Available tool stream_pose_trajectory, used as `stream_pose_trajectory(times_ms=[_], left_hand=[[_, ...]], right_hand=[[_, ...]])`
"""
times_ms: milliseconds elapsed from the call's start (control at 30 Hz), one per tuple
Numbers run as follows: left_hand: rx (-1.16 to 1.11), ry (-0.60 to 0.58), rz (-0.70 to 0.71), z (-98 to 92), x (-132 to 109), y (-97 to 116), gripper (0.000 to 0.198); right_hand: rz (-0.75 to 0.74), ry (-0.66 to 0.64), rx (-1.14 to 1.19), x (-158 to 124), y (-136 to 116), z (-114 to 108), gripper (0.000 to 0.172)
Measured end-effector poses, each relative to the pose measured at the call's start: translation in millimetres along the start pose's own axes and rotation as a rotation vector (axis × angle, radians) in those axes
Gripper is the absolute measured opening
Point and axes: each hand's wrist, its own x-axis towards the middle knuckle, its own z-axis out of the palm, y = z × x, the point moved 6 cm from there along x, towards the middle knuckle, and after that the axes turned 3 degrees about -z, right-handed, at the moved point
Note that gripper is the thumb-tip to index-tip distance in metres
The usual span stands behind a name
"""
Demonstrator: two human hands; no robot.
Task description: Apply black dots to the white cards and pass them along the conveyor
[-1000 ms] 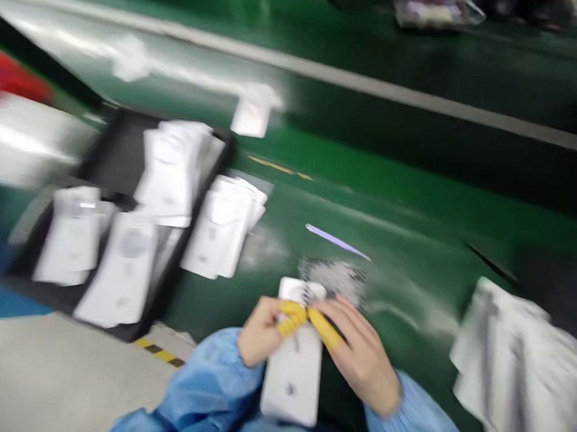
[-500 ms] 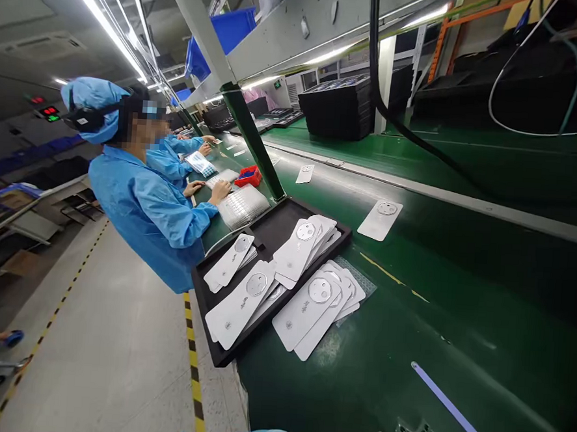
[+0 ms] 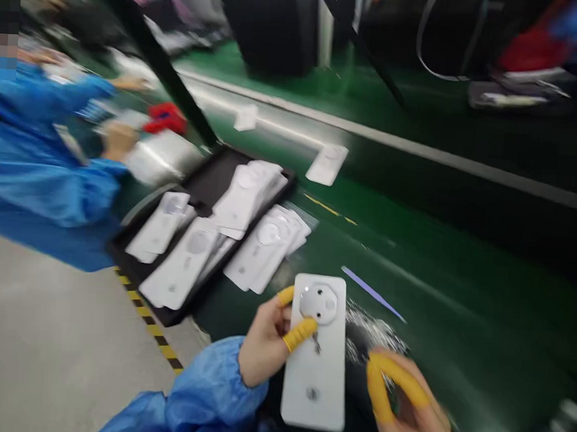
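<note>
Here in front, the left hand (image 3: 271, 335) has a firm pinch on a white panel (image 3: 315, 374), thumb across its face, fingers tucked behind its left edge, seemingly so the face lies open to view. On the other side, the right hand (image 3: 414, 406) curls thumb and forefinger until the tips almost meet; blur hides anything between them, so I can't tell! Just beyond sits a crumpled clear sheet (image 3: 379, 332), then a purple strip (image 3: 374, 295), both probably placed for easy reach. Farther left, overlapping panels (image 3: 262, 247) lie beside a black tray (image 3: 217, 179) of sorted-looking stacks, and past that, a co-worker's blue sleeve (image 3: 67, 163).
</note>
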Motion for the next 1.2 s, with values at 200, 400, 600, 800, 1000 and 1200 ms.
stream_pose_trajectory(times_ms=[200, 400, 600, 800, 1000, 1200], left_hand=[[0.160, -0.114, 0.076, 36.7, -11.4, 7.3, 0.023], [0.223, -0.273, 0.195, 42.0, -27.0, 3.6, 0.024], [0.241, -0.394, 0.324, 44.1, -33.1, 11.6, 0.032], [0.476, -0.301, 0.552, 44.2, -34.3, 21.5, 0.033], [0.539, -0.324, 0.615, 46.3, -32.7, 24.2, 0.032], [0.357, -0.402, 0.451, 53.5, -32.3, 26.5, 0.040]], right_hand=[[-0.093, -0.072, -0.240, 27.4, -42.2, -3.7, 0.026], [-0.235, -0.207, -0.349, 26.0, -58.0, 3.1, 0.022], [-0.236, -0.304, -0.387, 20.6, -61.3, 2.5, 0.022], [-0.215, -0.299, -0.381, 17.7, -58.6, 2.4, 0.023], [-0.209, -0.375, -0.388, 19.2, -56.8, 4.7, 0.032], [-0.167, -0.315, -0.192, 16.7, -52.0, 0.2, 0.034]])
